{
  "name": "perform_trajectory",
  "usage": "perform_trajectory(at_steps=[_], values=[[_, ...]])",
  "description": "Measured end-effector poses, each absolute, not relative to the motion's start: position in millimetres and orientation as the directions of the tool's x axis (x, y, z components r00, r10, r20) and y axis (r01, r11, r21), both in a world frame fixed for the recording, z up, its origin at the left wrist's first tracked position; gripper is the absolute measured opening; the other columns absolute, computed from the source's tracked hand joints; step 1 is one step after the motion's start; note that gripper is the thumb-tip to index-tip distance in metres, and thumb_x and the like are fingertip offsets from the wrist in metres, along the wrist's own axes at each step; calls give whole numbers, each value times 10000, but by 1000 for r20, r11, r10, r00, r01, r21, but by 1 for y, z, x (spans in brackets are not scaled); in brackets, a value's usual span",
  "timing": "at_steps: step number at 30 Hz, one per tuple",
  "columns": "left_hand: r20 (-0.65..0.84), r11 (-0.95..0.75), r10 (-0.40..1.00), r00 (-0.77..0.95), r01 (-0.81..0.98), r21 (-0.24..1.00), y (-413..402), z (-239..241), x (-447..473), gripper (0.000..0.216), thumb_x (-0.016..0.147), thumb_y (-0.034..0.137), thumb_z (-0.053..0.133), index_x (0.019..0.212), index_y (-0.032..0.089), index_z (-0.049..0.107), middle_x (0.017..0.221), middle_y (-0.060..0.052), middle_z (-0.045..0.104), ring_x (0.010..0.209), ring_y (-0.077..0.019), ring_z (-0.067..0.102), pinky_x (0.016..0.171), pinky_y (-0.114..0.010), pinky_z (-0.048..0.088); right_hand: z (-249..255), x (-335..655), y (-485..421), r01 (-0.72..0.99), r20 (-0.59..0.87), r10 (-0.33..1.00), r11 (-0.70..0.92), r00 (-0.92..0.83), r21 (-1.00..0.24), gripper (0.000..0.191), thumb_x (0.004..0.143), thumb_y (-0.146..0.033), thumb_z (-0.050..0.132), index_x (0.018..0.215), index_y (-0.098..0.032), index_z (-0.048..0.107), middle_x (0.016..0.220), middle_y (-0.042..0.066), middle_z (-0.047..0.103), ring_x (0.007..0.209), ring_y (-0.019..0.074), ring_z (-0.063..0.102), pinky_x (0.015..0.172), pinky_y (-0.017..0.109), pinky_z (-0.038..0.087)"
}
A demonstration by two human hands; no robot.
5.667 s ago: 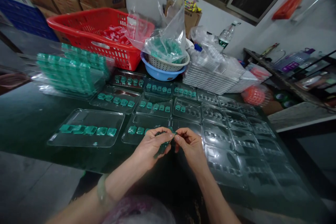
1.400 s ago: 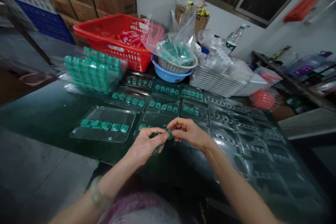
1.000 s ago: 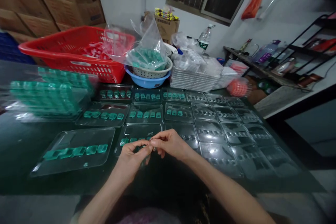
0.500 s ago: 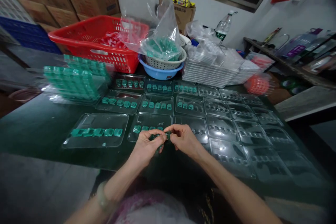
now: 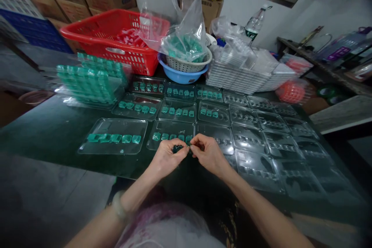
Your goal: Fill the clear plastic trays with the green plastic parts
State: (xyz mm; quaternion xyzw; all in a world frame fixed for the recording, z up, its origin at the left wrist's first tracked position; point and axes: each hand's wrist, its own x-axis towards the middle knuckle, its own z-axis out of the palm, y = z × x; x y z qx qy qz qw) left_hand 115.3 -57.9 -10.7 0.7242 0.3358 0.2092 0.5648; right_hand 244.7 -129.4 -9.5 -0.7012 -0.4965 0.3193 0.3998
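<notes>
- In the head view, the blue bowl [image 5: 183,76] stood toward the back of the dark green table [image 5: 37,124]; both hands were well in front of it, on the near side.
- The left hand [image 5: 167,157] had its thumb and forefinger pinched nearly together, its other fingers curled around a dark green bunch [image 5: 177,148].
- The right hand [image 5: 210,155] had its thumb and forefinger drawn together on a small green piece [image 5: 188,144], meeting the left fingertips there.
- That piece, straight in front of the bowl, looked glossy and deep green; the fingers hid most of its shape.
- Blocky, see-through teal pieces [image 5: 127,139] sat five in a row in a clear tray [image 5: 112,125], in front and left of the bowl.
- Another tray [image 5: 222,109], in front and right of the bowl, had three teal pieces [image 5: 209,112] at its left end.
- Directly above the bowl, a pale strainer [image 5: 186,65] held a clear bag [image 5: 190,15] with more teal inside.
- Left of the bowl was a red basket [image 5: 130,60]; right of it, stacked trays [image 5: 232,79].
</notes>
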Motion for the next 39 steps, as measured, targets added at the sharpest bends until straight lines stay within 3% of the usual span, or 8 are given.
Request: perform_trajectory(at_steps=[3,7,14,17,21,24,30,39], values=[[92,-327,751,654,247,912,-61,-8,118,141,690,170,480,614,138,595,633,-12,564,575,-101,501,566,-208,380,-4,241,-132,676,115,938,-147,327,-722,78,685,-127,437,682,-178,496,668,-15,491,615,100,470,583,231,388],[142,-343,803,579,253,905,-62,-9,122,129,661,149,487,605,140,603,632,-14,574,605,-110,513,593,-212,378,5,237,-137,709,173,934,-109,314,-697,90,699,-103,423,694,-175,477,729,2,483,670,110,467,616,237,386],[-345,387,703,621,73,919,-57,-23,127,121,677,260,515,676,147,557,388,37,439,329,-67,357,322,-171,197,9,247,-148,388,101,972,11,211,-922,247,732,-95,460,946,-206,515,915,23,521,765,107,508,593,208,424],[-393,540,600,697,10,842,-60,-17,129,105,667,253,539,660,148,536,418,32,449,324,-59,361,303,-162,158,4,254,-149,325,119,965,37,235,-945,247,725,-121,517,951,-217,548,925,21,527,741,103,512,617,223,435],[-516,685,576,634,-30,728,-65,-3,130,116,600,193,603,690,166,535,588,7,535,432,-72,482,356,-165,299,1,260,-151,312,154,954,68,258,-948,214,725,-201,565,936,-231,585,881,19,542,704,104,514,604,234,439],[-555,716,536,635,6,698,-66,1,130,149,587,189,618,716,167,546,643,-11,556,480,-89,518,390,-181,341,0,262,-154,290,151,949,67,277,-955,200,716,-235,586,916,-232,600,838,15,552,683,105,522,569,227,440],[-411,551,370,833,159,819,-62,-11,134,129,656,227,570,586,130,520,444,27,437,323,-53,378,297,-167,142,-4,262,-160,270,121,948,40,294,-962,133,722,-239,578,850,-215,609,754,1,540,554,78,500,464,201,413],[-416,568,421,806,124,814,-59,1,133,263,698,391,548,658,131,536,514,10,472,359,-53,391,330,-169,138,-10,306,-148,446,139,890,-78,433,-892,202,741,-294,527,896,-185,598,765,21,588,644,114,539,553,230,434]])
